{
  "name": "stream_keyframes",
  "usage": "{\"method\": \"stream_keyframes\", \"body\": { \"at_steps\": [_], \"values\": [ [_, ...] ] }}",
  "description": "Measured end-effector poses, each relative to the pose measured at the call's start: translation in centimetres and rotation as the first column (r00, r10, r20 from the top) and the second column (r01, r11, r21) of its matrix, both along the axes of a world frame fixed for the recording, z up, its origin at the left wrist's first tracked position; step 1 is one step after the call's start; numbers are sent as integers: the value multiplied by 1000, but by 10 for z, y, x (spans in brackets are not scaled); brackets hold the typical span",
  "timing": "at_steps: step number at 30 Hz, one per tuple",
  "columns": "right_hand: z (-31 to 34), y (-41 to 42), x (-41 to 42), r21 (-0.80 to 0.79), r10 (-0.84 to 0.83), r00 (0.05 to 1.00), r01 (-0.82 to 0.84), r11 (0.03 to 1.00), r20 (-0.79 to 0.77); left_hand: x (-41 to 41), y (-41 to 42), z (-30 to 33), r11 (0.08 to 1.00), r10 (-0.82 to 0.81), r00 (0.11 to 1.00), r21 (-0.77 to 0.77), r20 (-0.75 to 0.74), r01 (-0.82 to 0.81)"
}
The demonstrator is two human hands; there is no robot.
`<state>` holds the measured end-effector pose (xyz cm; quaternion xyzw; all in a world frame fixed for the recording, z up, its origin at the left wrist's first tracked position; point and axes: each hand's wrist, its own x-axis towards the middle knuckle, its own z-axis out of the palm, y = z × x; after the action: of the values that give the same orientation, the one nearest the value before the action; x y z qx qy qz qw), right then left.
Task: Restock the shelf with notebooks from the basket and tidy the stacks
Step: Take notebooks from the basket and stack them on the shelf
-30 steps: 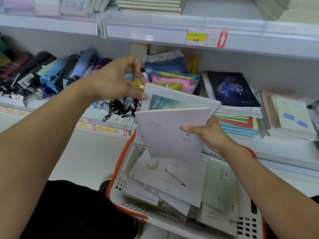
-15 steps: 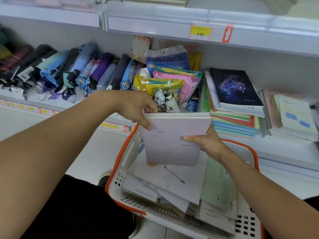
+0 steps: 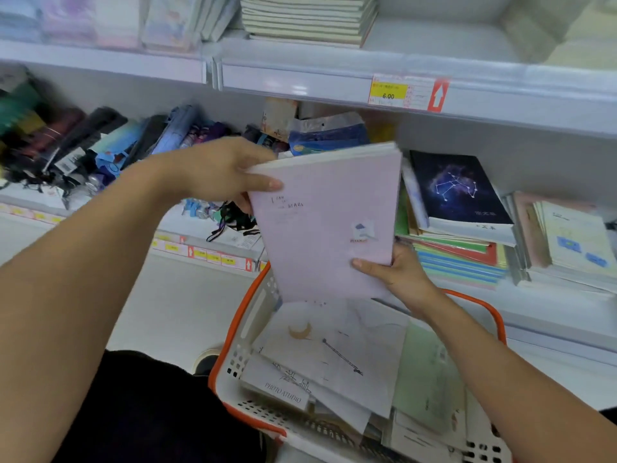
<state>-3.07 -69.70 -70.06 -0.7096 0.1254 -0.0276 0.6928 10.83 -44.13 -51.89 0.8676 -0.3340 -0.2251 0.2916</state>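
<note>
Hands are holding a small stack of pink notebooks (image 3: 329,222) above the white, orange-rimmed basket (image 3: 233,332), just in front of the shelf (image 3: 551,312). Left hand (image 3: 217,173) is gripping the stack's upper left corner; right hand (image 3: 397,274) is pinching its lower right corner. More notebooks are lying loose in the basket, beside the starry notebook (image 3: 457,190) topping a shelf stack.

Retail stationery shop, white tiered shelf (image 3: 334,81) with yellow price tag (image 3: 389,91), stacked notebooks (image 3: 457,242), folded umbrellas (image 3: 100,142), orange-rimmed shopping basket (image 3: 233,332).
</note>
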Motion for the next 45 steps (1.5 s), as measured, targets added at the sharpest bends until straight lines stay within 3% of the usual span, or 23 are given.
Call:
{"method": "stream_keyframes", "body": {
  "at_steps": [2,4,6,8,10,11,14,16,19,21,27,30,32,33,34,35,36,37,39,43,45],
  "values": [
    [20,-3,3,-92,8,1000,-5,996,26,3,17,13,984,77,997,-159,5,-76],
    [45,-1,4,-74,-30,997,35,997,71,5,28,21,926,198,980,-332,13,-183],
    [77,5,5,-34,-81,985,87,996,153,8,28,28,753,359,933,-592,2,-288],
    [113,14,7,-48,-131,957,148,988,260,8,20,39,498,472,878,-799,-75,-336],
    [154,24,11,20,-163,932,165,986,324,6,12,49,332,501,852,-874,-155,-354],
    [176,27,14,67,-161,929,147,987,332,3,8,52,312,494,851,-877,-178,-364],
    [244,28,33,248,-167,941,93,964,295,0,0,53,336,473,847,-839,-244,-429],
    [286,22,56,348,-187,957,102,932,221,2,-2,48,399,462,844,-785,-274,-473],
    [328,17,106,389,-177,979,124,913,102,9,-1,34,604,491,867,-685,-83,-407],
    [340,15,145,378,-159,986,131,917,45,12,-2,28,670,473,881,-647,-8,-366],
    [351,23,215,166,-175,982,184,969,-64,20,-6,20,694,438,899,-634,-3,-341],
    [342,23,225,-119,-257,966,255,960,-2,26,-5,15,706,425,905,-631,14,-321],
    [333,21,225,-457,-286,953,299,838,98,28,-4,12,722,411,911,-625,42,-297],
    [328,20,221,-649,-272,952,296,701,141,29,-4,10,730,401,915,-620,50,-287],
    [322,18,219,-822,-252,952,281,495,174,29,-3,9,739,393,918,-613,54,-280],
    [317,17,217,-924,-233,951,264,276,202,29,-3,8,748,387,920,-604,58,-276],
    [313,15,217,-960,-206,954,248,131,219,28,-3,7,757,381,922,-594,65,-271],
    [310,14,219,-969,-162,962,234,74,220,27,-3,7,766,376,923,-587,78,-262],
    [306,10,227,-976,-57,980,194,97,189,25,-4,6,777,366,926,-579,93,-249],
    [298,0,243,-933,-8,986,159,324,166,23,-5,5,783,367,926,-568,88,-256],
    [296,-3,251,-912,-20,982,183,368,189,22,-5,4,788,363,928,-560,86,-256]
  ]
}}
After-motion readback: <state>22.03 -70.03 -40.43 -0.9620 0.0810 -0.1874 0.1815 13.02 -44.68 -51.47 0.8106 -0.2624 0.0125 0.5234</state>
